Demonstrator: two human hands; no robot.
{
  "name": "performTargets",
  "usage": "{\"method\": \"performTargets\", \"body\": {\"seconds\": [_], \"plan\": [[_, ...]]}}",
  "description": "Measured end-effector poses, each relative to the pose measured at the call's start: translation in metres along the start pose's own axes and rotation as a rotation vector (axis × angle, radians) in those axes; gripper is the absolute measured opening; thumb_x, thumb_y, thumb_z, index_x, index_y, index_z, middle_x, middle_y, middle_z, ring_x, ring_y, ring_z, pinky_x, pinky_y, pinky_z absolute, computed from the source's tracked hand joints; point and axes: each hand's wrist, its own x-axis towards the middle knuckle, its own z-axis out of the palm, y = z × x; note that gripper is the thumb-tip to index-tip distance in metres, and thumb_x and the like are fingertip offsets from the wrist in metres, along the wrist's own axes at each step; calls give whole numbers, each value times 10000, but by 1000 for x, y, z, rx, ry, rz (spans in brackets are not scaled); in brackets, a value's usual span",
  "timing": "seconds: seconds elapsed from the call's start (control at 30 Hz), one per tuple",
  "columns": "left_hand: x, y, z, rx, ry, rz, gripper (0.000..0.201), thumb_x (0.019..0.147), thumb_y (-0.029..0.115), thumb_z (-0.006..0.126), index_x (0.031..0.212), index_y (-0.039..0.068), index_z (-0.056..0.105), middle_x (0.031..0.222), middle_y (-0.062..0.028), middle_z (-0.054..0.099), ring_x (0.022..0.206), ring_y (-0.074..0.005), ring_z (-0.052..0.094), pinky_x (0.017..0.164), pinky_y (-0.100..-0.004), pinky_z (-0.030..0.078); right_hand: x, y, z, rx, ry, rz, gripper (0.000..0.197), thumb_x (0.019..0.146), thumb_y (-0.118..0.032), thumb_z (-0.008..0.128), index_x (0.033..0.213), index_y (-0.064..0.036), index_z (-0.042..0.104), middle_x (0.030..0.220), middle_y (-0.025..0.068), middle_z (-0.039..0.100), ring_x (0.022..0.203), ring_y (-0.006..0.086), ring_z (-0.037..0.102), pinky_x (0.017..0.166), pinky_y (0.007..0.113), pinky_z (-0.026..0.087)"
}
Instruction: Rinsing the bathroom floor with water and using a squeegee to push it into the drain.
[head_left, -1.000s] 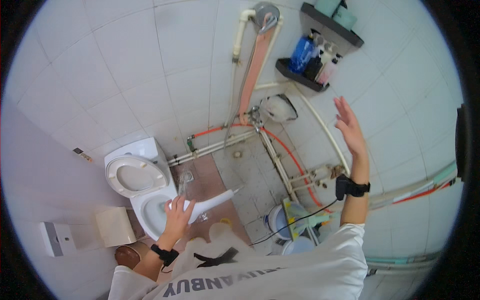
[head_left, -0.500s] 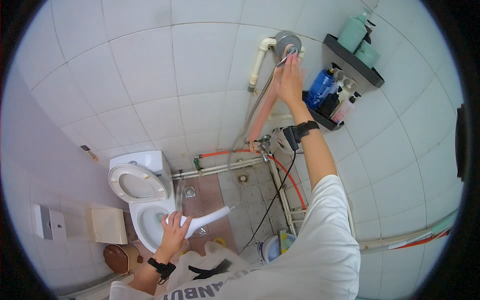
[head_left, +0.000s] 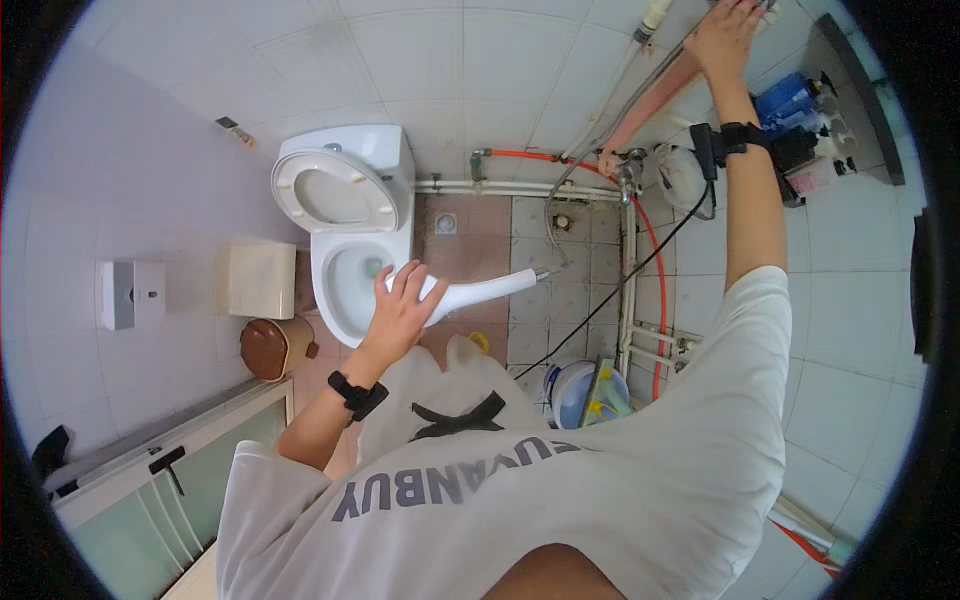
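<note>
Tiled wall [head_left: 400, 60] behind, shower head [head_left: 485, 294] held

Head view: the left hand [head_left: 402, 308] closes over the shower head's end, beside the toilet [head_left: 345, 295]. Farther up, the right hand [head_left: 725, 42] meets a pink strap [head_left: 652, 102]; whether it grips, I cannot tell.

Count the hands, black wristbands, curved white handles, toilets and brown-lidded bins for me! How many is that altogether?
Hands: 2
Black wristbands: 2
Curved white handle: 1
Toilet: 1
Brown-lidded bin: 1
Total: 7
</note>
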Motion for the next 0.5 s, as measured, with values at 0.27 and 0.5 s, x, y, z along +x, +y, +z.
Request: {"method": "performTargets", "body": {"seconds": [0.27, 0.5], "plan": [[-25, -4, 12, 96, 31, -11, 480, 722, 41, 581, 1193, 122, 535, 1160, -133, 470, 1188, -283, 422, 962, -541, 309, -120, -84, -105, 813, -708, -88, 558, 813, -138, 608, 1337, -63, 433, 1266, 174, 531, 1168, 342, 490, 959, 424, 392], [-22, -19, 2, 27, 16, 90, 614, 661, 42, 640, 1256, 133, 516, 1181, -146, 458, 1196, -296, 416, 980, -546, 279, -273, -185, -273, 1076, -1134, -487, 673, 738, -146, 687, 1335, -69, 385, 1253, 145, 520, 1191, 319, 467, 1075, 549, 210]]}}
